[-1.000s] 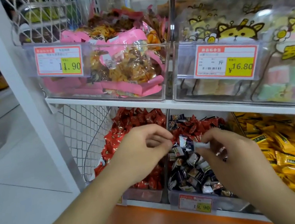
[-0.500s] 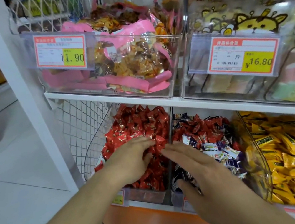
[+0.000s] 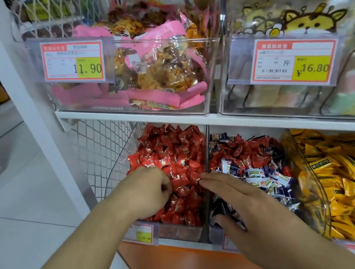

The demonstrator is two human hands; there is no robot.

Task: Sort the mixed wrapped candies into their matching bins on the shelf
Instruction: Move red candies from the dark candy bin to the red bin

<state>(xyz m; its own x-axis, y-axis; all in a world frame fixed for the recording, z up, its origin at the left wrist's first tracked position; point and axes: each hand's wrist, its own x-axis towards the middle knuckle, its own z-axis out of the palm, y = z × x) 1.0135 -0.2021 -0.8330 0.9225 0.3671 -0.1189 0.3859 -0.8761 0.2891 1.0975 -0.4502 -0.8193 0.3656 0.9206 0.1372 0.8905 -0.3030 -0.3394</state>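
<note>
glossy foil candies (image 3: 175,158), clear plastic bins (image 3: 180,230)

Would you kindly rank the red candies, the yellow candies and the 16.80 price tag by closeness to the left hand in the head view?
1. Red candies: under the left hand.
2. Yellow candies: lower shelf, far right.
3. 16.80 price tag: upper shelf, right.

2 hands: left hand (image 3: 148,191), right hand (image 3: 252,211). 5 clear bins in view, 2 on upper shelf, 3 on lower. Price tags: 2 up top, approx. 4 below, partly cut off. Candies too many to count.
</note>
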